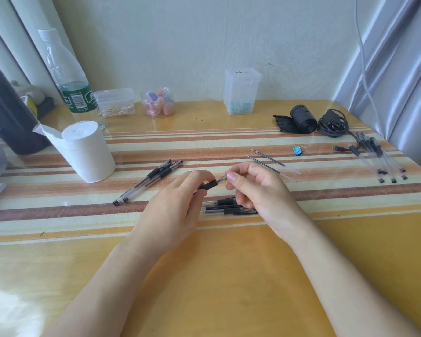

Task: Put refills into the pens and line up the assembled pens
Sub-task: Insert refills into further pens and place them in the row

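A person's two bare hands meet over the middle of a striped table [58,212], working on a single pen [210,184]. The left hand [178,203] grips the pen's black rubber section between thumb and fingers, while the right hand [255,188] pinches the clear tip end between thumb and forefinger, its remaining fingers curled. The pen is held just above the tabletop, roughly level, spanning the gap between the two hands.

Directly beneath the hands, a small cluster of pens [229,206] lies on a brown stripe, partly hidden by the right hand's fingers. To the left, two assembled pens [148,182] rest side by side, touching, angled diagonally. Beyond the right hand, two loose refills [267,161] lie almost parallel on the stripes. At the far right edge, a bundle of clear pen barrels [379,156] is fanned out near a black cable [333,122].

A roll of tissue [85,152] stands at the left, a blue binder clip [297,150] sits near the refills, and a water bottle [68,76] stands near the wall.
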